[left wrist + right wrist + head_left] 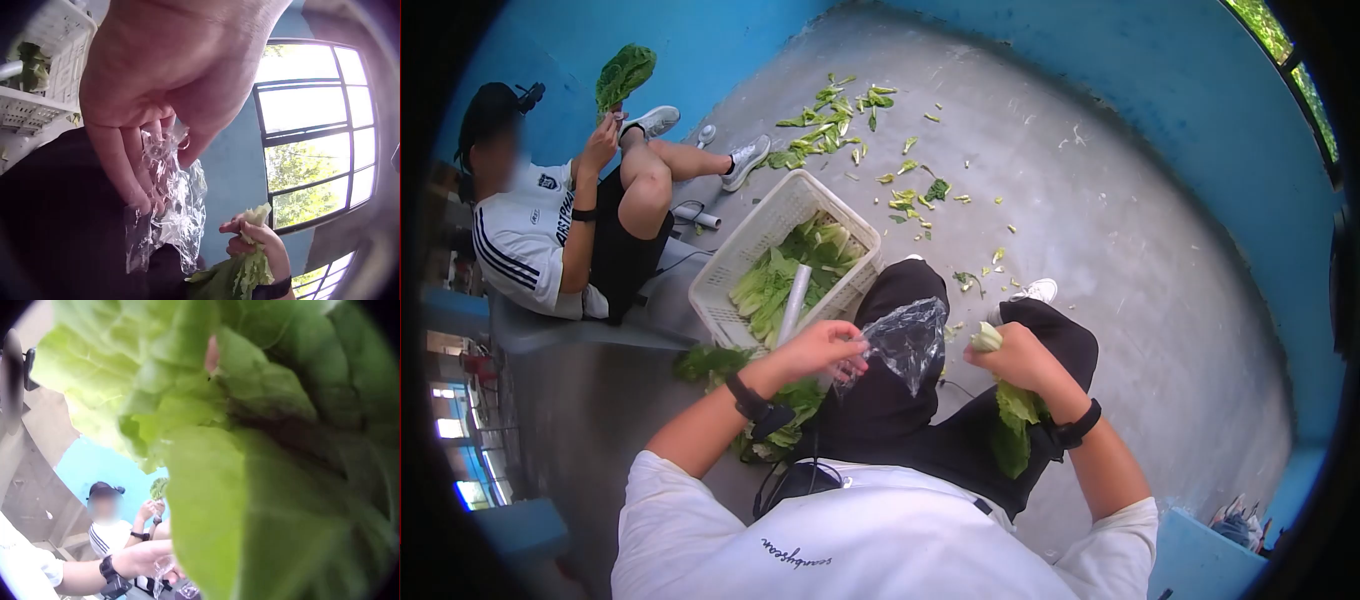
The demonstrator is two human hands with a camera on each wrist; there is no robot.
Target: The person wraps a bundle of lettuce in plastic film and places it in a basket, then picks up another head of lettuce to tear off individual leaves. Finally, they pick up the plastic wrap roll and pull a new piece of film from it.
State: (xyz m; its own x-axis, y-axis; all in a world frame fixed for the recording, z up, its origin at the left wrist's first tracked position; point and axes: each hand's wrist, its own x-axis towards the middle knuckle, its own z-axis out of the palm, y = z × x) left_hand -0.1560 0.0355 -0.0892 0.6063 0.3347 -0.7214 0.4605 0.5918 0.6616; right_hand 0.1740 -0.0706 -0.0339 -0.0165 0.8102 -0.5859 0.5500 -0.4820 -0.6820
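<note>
The left hand [826,346] pinches the clear plastic [912,345], while the right hand [1022,360] grips the leafy vegetable [1014,428], probably so it hangs freely below.

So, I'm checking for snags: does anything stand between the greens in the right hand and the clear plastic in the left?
Nothing visible does: in the head view, open air separates the greens in the right hand from the clear plastic in the left hand, with the dark trousers below.

From twelve o'clock, the left hand [165,81] is holding crumpled clear plastic [181,209]. At five, the right hand [272,242] is gripping a leafy green vegetable [245,275]. A white crate [70,69] is sitting at ten, and a window [306,106] is glowing at three.
</note>
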